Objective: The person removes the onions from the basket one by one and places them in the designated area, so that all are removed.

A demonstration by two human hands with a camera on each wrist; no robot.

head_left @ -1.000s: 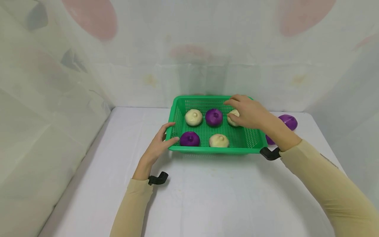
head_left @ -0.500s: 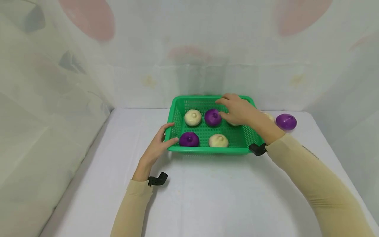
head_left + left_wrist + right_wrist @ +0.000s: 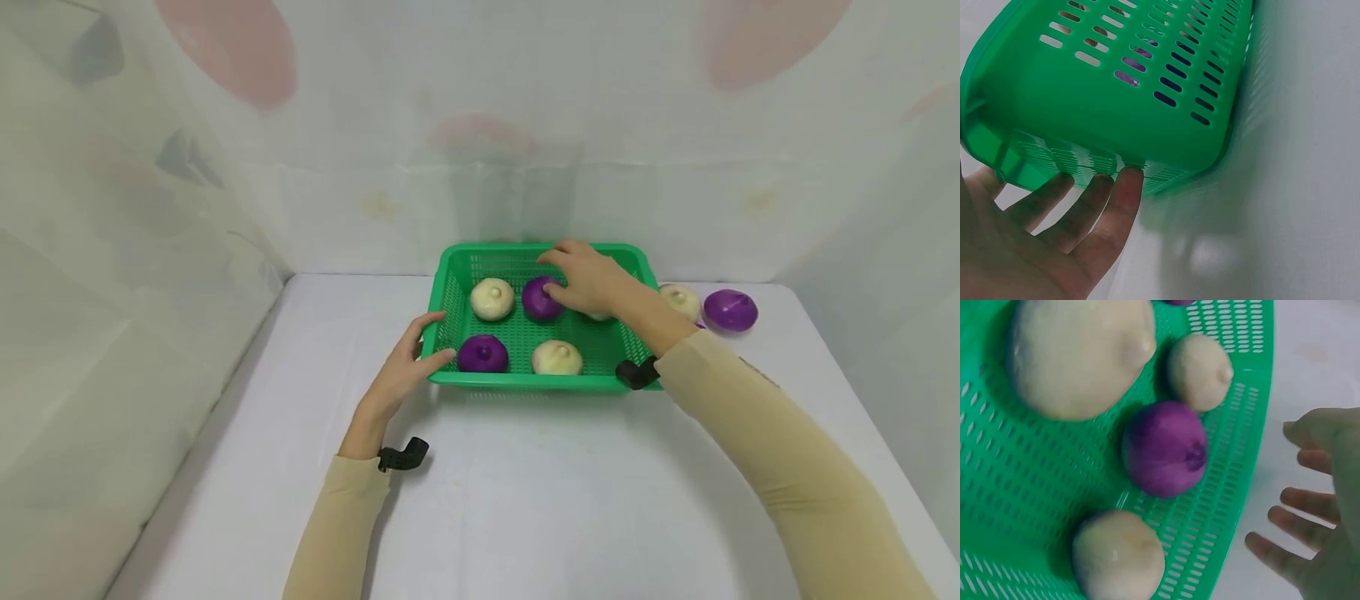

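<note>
A green plastic basket (image 3: 517, 381) holds round onions with stubby tips. In its back row are a white onion (image 3: 492, 299), a purple onion (image 3: 543, 300) and another white one, mostly hidden by my right hand (image 3: 588, 279). The front row has a purple onion (image 3: 483, 356) and a white onion (image 3: 557, 358). My left hand (image 3: 397, 371) grips the basket's left side, thumb over the rim; fingers (image 3: 1124, 197) touch the outer wall in the left wrist view. My right hand hovers above the back middle purple onion, fingers spread; the right wrist view shows nothing in it.
Beyond the basket's right end, a white onion (image 3: 681, 302) and a purple onion (image 3: 731, 311) lie on the white-covered table (image 3: 525, 492). A bit of another purple one shows beside my right forearm. Pale cloth (image 3: 637, 200) hangs behind the table.
From over the back right white onion, my right hand has moved left to above the purple one, uncovering the white onion outside the basket. My left hand stays in place.
</note>
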